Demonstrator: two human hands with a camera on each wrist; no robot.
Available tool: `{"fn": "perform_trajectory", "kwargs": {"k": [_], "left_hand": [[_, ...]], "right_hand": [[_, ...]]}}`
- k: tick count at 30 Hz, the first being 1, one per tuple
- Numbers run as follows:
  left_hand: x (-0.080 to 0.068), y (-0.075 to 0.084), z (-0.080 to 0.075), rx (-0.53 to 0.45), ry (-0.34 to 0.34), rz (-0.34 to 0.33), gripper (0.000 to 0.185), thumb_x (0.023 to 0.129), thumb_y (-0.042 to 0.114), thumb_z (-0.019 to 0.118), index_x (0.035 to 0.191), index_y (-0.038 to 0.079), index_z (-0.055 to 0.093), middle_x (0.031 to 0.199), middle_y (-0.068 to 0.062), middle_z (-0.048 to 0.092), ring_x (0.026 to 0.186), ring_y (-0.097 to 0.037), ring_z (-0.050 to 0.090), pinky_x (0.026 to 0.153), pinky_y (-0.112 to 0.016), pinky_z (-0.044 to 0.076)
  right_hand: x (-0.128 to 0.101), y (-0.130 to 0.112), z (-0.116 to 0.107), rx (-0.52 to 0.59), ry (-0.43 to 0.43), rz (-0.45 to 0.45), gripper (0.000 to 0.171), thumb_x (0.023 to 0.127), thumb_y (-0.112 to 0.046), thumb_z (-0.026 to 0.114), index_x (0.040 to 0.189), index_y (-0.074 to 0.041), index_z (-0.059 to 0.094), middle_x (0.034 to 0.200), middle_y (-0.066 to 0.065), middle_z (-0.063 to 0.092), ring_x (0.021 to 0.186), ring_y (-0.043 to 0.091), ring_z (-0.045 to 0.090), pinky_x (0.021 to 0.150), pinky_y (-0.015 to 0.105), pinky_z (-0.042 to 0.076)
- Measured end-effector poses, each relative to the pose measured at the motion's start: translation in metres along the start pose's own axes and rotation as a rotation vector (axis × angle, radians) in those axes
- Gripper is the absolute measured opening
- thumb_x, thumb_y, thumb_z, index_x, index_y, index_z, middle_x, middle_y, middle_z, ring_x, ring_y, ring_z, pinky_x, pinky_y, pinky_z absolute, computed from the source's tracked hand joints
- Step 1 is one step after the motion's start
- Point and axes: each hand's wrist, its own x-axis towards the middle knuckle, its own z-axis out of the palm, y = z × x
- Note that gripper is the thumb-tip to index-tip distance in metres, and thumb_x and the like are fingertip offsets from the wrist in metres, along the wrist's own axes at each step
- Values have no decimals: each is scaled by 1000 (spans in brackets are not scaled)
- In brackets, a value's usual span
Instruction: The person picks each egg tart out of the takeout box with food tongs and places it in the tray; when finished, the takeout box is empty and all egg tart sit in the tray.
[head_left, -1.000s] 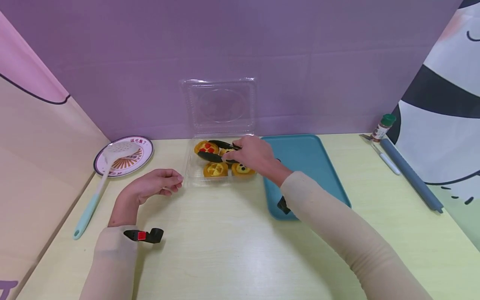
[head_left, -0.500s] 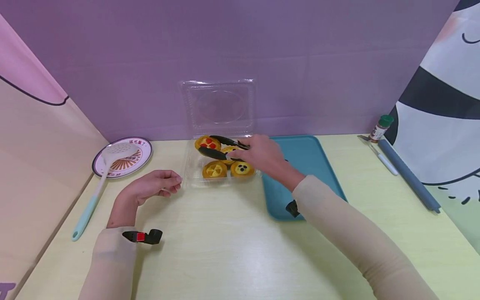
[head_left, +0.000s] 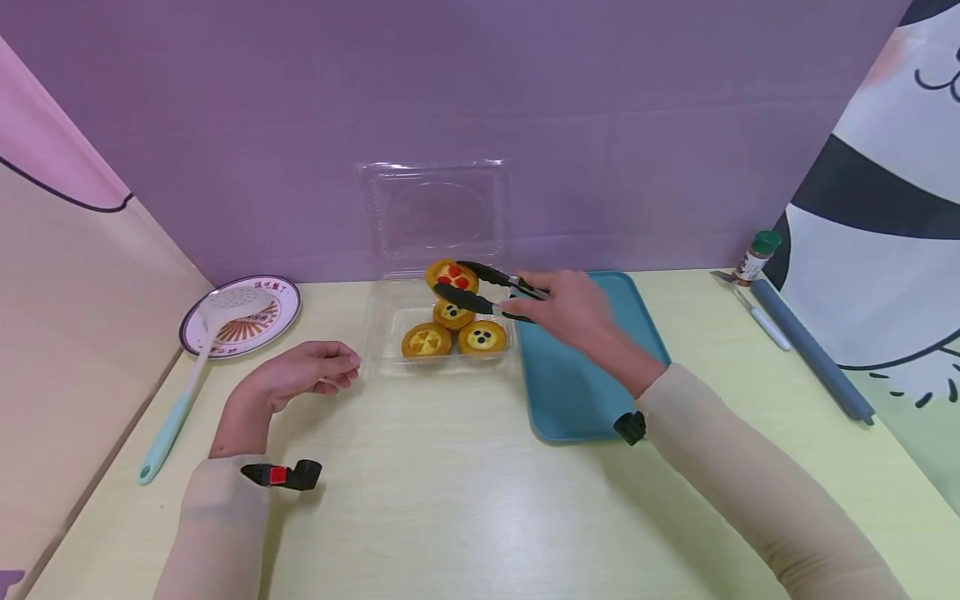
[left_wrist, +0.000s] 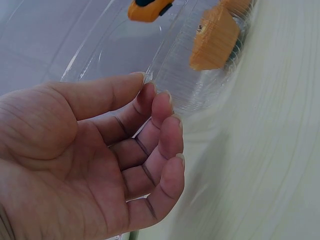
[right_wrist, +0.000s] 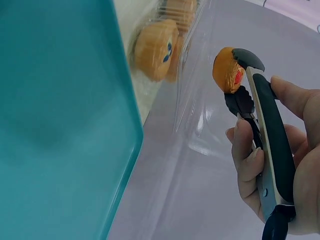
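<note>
Your right hand point(head_left: 573, 310) grips black tongs point(head_left: 487, 292), red-topped tart point(head_left: 452, 275) lifted; teal tray point(head_left: 592, 392) bare. Three tarts point(head_left: 452, 332) left in clear clamshell box point(head_left: 390, 333). Left hand point(head_left: 300, 372) fingers loose, empty.

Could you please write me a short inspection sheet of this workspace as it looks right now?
Surface: pale yellow table.
Job's things: tongs clamp a red-topped tart, lifted above the clear box; three tarts remain inside; blue tray beside it.
Clutter: plate with a slotted spoon at left; spice jar, grey roll at right.
Hands: right hand grips the tongs; left hand rests, fingers loosely curled, at the box corner.
Cables: nothing seen.
Surroundings: purple backdrop.
</note>
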Motion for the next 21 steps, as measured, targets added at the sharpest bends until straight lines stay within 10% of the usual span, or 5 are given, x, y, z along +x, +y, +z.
{"fn": "perform_trajectory", "kwargs": {"k": [21], "left_hand": [[-1, 1, 2, -10, -14, 19, 35, 104, 28, 55, 119, -4, 54, 102, -6, 60, 94, -21, 58, 84, -31, 53]], "right_hand": [[-30, 60, -58, -65, 60, 59, 72, 88, -67, 63, 147, -28, 50, 96, 12, 69, 63, 23, 51, 52, 34, 35]]}}
